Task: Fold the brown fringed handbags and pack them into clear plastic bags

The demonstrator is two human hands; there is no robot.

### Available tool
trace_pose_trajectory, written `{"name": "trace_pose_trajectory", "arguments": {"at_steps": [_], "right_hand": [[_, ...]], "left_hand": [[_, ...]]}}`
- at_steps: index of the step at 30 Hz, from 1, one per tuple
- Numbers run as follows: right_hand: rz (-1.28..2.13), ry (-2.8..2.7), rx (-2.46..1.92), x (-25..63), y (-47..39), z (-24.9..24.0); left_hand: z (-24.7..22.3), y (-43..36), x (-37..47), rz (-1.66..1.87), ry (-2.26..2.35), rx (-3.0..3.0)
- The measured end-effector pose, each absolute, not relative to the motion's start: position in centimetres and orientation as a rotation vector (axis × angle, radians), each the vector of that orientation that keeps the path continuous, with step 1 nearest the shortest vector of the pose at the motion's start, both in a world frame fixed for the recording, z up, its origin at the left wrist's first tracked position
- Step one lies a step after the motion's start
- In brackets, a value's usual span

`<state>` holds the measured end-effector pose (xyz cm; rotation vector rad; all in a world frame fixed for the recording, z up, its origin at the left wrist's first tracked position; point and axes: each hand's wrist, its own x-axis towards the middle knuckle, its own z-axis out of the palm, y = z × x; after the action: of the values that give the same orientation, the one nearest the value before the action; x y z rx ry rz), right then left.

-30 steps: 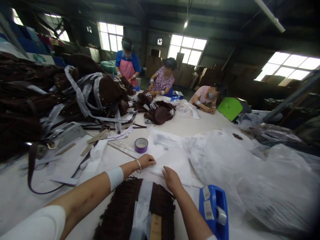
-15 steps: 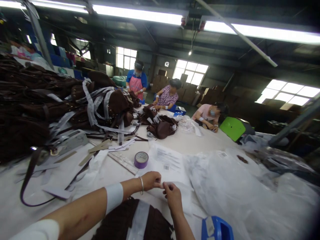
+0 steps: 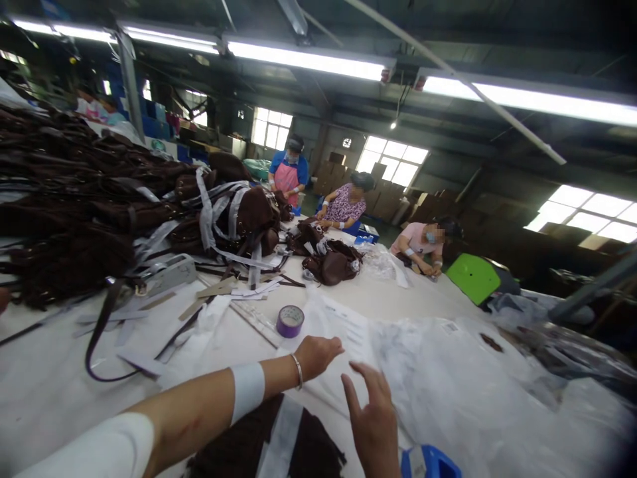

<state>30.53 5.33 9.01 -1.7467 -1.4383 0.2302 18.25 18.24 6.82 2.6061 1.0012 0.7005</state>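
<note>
My left hand (image 3: 319, 357), with a bracelet at the wrist, has its fingers pressed together over a white printed sheet (image 3: 343, 318). Whatever it pinches, if anything, is too small to make out. To its right, my right hand (image 3: 372, 408) is raised with thumb and fingers apart, holding nothing. Below both hands lies a dark brown bag (image 3: 318, 438) with a pale wrapping strip (image 3: 281, 431) across it; its near part is cut off by the frame. A roll of purple tape (image 3: 289, 321) rests just beyond my left hand.
Clear plastic bags (image 3: 462, 378) spread over the right side. A blue tool (image 3: 430, 461) sits at the bottom edge. Brown bags (image 3: 99, 206) are heaped at left, near a loose strap (image 3: 97, 338) and card strips (image 3: 259, 289). Several co-workers sit or stand across the table (image 3: 378, 292).
My right hand has come away from my left and opened, moving slightly right. My left hand stays pinched over the sheet. The whole view has shifted, with the scene sliding right and down.
</note>
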Motion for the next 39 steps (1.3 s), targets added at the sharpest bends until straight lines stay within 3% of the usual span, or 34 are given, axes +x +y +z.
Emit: {"name": "trace_pose_trajectory", "arguments": {"at_steps": [2,6,10,13,17,23,29,32,39], "right_hand": [[-0.087,-1.695,-1.809,30.9,5.6,10.0],[-0.059,-1.954,-2.036,31.7,5.4,7.9],[-0.151,-1.908,-2.069,32.3,3.7,5.2],[-0.155,-1.797,-2.073,33.6,2.5,4.5],[0.012,-1.366,-2.002,34.7,1.4,3.8],[0.746,-0.387,-1.425,31.8,2.4,1.3],[0.995,-0.41,-1.216,30.7,4.8,0.2],[1.104,-0.633,-1.313,30.8,3.8,-0.5],[0.931,-1.121,-1.61,29.4,0.9,-0.9]], "left_hand": [[7.3,16.6,17.8,0.704,0.826,2.746],[7.9,14.9,15.7,0.53,0.406,3.094],[8.2,15.9,11.6,0.276,0.755,3.046],[8.6,17.1,7.7,0.34,1.045,2.927],[7.8,17.3,3.4,0.516,1.406,2.594],[3.5,17.1,3.6,0.661,1.413,1.685],[0.9,19.6,6.6,0.615,1.096,1.418],[0.6,19.6,6.0,0.581,0.956,1.449],[0.2,17.3,3.2,0.489,0.76,1.678]]}}
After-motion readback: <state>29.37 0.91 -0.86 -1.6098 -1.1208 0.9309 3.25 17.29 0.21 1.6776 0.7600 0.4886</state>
